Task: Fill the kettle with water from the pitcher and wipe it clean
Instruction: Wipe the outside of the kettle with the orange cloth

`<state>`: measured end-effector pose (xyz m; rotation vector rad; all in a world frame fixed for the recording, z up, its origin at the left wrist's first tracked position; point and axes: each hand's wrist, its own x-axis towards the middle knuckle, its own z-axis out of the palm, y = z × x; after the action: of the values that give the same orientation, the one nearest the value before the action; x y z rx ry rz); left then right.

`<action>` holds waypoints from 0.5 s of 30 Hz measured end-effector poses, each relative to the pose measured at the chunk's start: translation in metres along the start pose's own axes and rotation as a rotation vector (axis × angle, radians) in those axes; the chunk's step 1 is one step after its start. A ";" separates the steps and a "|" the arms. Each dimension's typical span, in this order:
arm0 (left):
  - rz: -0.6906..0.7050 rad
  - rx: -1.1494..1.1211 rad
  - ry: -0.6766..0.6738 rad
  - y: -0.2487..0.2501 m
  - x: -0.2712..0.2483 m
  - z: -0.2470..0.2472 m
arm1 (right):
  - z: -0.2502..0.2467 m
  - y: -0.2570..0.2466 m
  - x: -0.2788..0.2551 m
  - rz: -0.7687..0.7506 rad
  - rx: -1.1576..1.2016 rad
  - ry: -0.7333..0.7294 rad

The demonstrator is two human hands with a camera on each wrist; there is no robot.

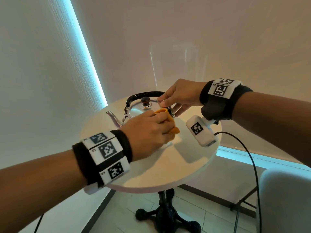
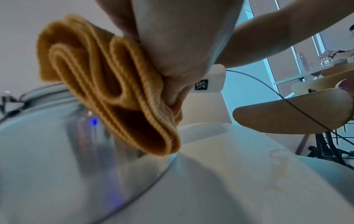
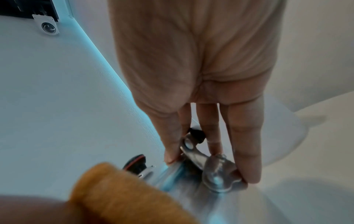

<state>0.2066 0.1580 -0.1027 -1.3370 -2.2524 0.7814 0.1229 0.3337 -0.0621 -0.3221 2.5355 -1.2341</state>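
A steel kettle (image 1: 139,110) with a black handle and a knobbed lid stands on the round white table (image 1: 168,165), spout to the left. My left hand (image 1: 165,122) grips a folded orange cloth (image 1: 175,130) against the kettle's near side. In the left wrist view the cloth (image 2: 107,91) lies bunched on the kettle's shiny wall (image 2: 57,151). My right hand (image 1: 165,103) holds the kettle at the handle's right hinge. In the right wrist view its thumb and fingers (image 3: 247,151) straddle the hinge bracket (image 3: 216,171). A clear pitcher (image 1: 178,64) shows faintly behind the kettle.
The table stands in a corner, walls close on the left and behind. A black cable (image 1: 249,158) hangs off the table's right edge beside a pale chair (image 1: 286,199). A wooden chair (image 2: 287,112) and another person's hand (image 2: 337,53) at a far table appear at the right.
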 end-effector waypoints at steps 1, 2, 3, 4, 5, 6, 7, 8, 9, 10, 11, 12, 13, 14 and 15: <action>-0.008 0.025 -0.022 0.004 0.007 -0.003 | 0.000 -0.001 0.000 -0.001 -0.005 -0.005; -0.019 0.045 -0.051 0.009 0.016 -0.006 | 0.001 -0.002 0.000 -0.002 -0.006 -0.011; -0.044 0.048 -0.100 0.014 0.026 -0.008 | 0.001 -0.003 0.000 -0.005 -0.007 -0.014; -0.073 0.032 -0.163 0.019 0.037 -0.008 | 0.001 -0.003 -0.001 -0.005 -0.011 -0.014; -0.094 0.022 -0.228 0.021 0.044 -0.010 | 0.000 -0.004 -0.001 -0.005 -0.018 -0.010; -0.095 0.026 -0.257 0.021 0.047 -0.011 | -0.001 -0.003 -0.002 -0.002 -0.020 -0.007; -0.079 0.025 -0.253 0.020 0.044 -0.011 | 0.000 -0.003 -0.002 0.003 -0.017 -0.007; -0.045 0.015 -0.235 0.018 0.036 -0.010 | 0.000 -0.003 -0.002 0.006 -0.011 -0.007; -0.012 0.002 -0.196 0.015 0.026 -0.008 | 0.001 -0.002 -0.001 0.011 -0.005 -0.005; 0.028 0.000 -0.153 0.013 0.016 -0.006 | 0.001 -0.002 -0.001 0.016 0.002 0.000; 0.062 0.013 -0.137 0.012 0.009 -0.006 | 0.001 -0.002 -0.001 0.020 0.006 0.007; 0.079 0.037 -0.144 0.012 0.008 -0.007 | 0.001 -0.002 -0.001 0.020 0.006 0.012; 0.076 0.051 -0.176 0.014 0.012 -0.008 | 0.001 -0.003 -0.001 0.018 0.002 0.013; 0.061 0.057 -0.208 0.016 0.022 -0.007 | 0.001 -0.003 -0.001 0.016 -0.001 0.013; 0.023 0.061 -0.250 0.019 0.035 -0.007 | 0.002 -0.004 -0.001 0.015 0.002 0.012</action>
<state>0.2076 0.1978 -0.1081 -1.3014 -2.3823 1.0690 0.1249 0.3304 -0.0593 -0.2958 2.5424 -1.2365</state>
